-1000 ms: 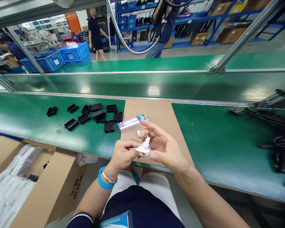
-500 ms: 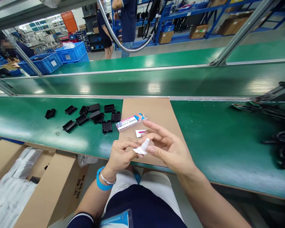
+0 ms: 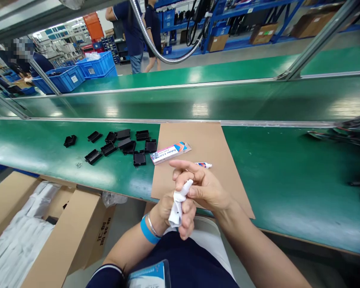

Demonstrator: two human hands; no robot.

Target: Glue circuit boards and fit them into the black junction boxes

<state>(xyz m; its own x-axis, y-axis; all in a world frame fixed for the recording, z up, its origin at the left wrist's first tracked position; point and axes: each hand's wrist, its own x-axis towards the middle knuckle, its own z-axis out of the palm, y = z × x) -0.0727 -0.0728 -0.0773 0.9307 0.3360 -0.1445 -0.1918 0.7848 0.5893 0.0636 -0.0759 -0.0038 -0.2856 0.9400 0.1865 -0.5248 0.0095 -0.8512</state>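
A crumpled white wrapper or tissue (image 3: 176, 212) with a pale, cone-like tip is wrapped in the fingers of my left hand (image 3: 168, 208), palm turned up. The thumb and fingers of my right hand (image 3: 208, 190) close round the narrow upper end; its index finger stretches out to the left. Whether the tip is a separate piece cannot be made out. Just beyond my right hand, a small tube (image 3: 204, 165) with a white nozzle shows partly on the cardboard sheet (image 3: 228, 180). A printed long box (image 3: 171, 153) lies at the sheet's left side.
Several black plastic housings (image 3: 108, 149) lie on the green bench (image 3: 48, 160) to the left. An open carton (image 3: 69, 236) with white packets stands below left. Dark cables (image 3: 348, 134) lie at right. Blue bins (image 3: 97, 64) and people are beyond the metal frame.
My left hand has turned palm up, and more of the white wrapper shows hanging down. My right hand has shifted slightly; the tube's nozzle end now shows behind it. The view swung a little left.
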